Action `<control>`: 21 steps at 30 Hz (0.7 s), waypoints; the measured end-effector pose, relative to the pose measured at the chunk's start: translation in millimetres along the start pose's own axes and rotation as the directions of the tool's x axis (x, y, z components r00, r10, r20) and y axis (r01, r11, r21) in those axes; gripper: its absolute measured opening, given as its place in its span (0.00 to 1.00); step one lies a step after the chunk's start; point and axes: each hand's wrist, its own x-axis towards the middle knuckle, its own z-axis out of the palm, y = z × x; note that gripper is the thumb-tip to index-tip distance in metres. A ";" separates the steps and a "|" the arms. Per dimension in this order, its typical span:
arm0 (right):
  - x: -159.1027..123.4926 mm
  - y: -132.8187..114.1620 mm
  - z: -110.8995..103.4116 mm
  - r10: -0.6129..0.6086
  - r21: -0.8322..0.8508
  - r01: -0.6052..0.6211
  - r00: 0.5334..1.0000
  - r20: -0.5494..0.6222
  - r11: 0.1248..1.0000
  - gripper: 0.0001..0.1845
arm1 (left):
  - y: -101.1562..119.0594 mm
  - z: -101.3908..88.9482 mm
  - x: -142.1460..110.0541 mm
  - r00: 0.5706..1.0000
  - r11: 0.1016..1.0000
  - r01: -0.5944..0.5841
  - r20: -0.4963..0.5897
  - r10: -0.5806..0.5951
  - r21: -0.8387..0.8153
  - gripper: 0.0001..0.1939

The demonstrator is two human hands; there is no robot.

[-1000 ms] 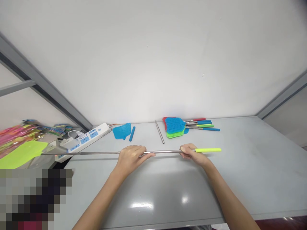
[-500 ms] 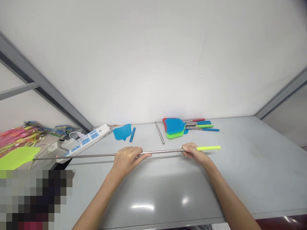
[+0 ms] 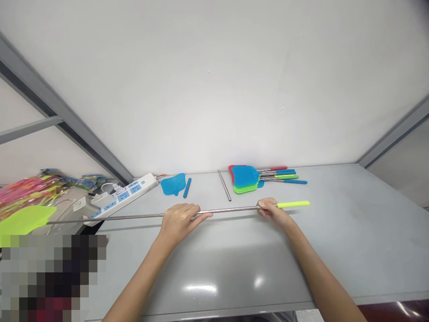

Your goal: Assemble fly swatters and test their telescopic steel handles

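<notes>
A long fly swatter (image 3: 234, 209) with a telescopic metal rod stretches sideways across the view above the table. Its yellow-green head is at far left, partly cut off by the frame and a blurred patch; its yellow grip points right. My left hand (image 3: 180, 221) is closed round the middle of the rod. Near the grip, my right hand (image 3: 273, 211) pinches the rod between thumb and fingers. Behind them lie a loose blue swatter head (image 3: 173, 184), a short blue grip (image 3: 187, 188) and a bare metal rod (image 3: 224, 185).
Several fly swatters with blue, red and green heads (image 3: 245, 176) are stacked by the back wall. A white power strip (image 3: 124, 197) with plugs in it lies at left, beside plastic-wrapped colourful items (image 3: 33, 190). Grey frame posts (image 3: 67, 120) flank the table (image 3: 351, 232).
My hands have moved slightly apart along the rod, the left one to the left, the right one to the right. The swatter's head has shifted left and the rod tilts a little.
</notes>
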 end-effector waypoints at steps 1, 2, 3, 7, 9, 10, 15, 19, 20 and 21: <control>0.2 1.0 0.5 -0.006 0.016 0.006 1.000 -0.014 1.000 0.19 | 0.2 0.2 0.4 1.000 1.000 -0.004 -0.009 0.004 0.006 0.19; 0.3 1.9 1.0 -0.011 0.031 0.011 1.000 -0.026 0.999 0.19 | 0.5 0.2 0.9 1.000 1.000 -0.008 -0.015 0.008 0.010 0.19; 0.3 2.8 1.5 -0.015 0.047 0.016 0.999 -0.033 0.999 0.19 | 1.0 0.1 1.5 1.000 1.000 -0.013 -0.021 0.013 0.013 0.19; 0.2 5.1 2.1 -0.014 0.096 0.019 0.998 -0.058 0.995 0.18 | 4.3 -2.6 3.5 0.998 0.999 -0.044 -0.043 0.045 0.027 0.18; 0.0 5.5 0.2 -0.026 0.124 0.036 0.996 -0.082 0.992 0.18 | 5.4 -4.8 3.7 0.997 0.998 -0.061 -0.040 0.062 0.029 0.17; -0.2 5.5 -1.8 -0.038 0.147 0.053 0.994 -0.101 0.988 0.18 | 5.3 -6.1 3.3 0.997 0.998 -0.064 -0.035 0.064 0.027 0.16; -2.4 4.0 -21.1 -0.149 0.275 0.258 0.921 -0.361 0.926 0.18 | -2.9 -11.2 -3.7 0.999 1.000 0.030 -0.026 -0.030 -0.003 0.14; -3.1 2.6 -29.6 -0.210 0.293 0.397 0.835 -0.508 0.870 0.18 | -3.7 -10.0 -9.3 0.998 0.998 0.066 -0.003 -0.066 -0.023 0.14; -2.6 2.6 -28.0 -0.207 0.294 0.397 0.833 -0.512 0.869 0.18 | -1.4 -8.7 -9.7 0.998 0.997 0.066 0.003 -0.066 -0.027 0.14; -1.8 2.9 -24.7 -0.196 0.293 0.380 0.842 -0.503 0.878 0.18 | 1.8 -7.0 -9.4 0.998 0.997 0.065 0.007 -0.065 -0.034 0.15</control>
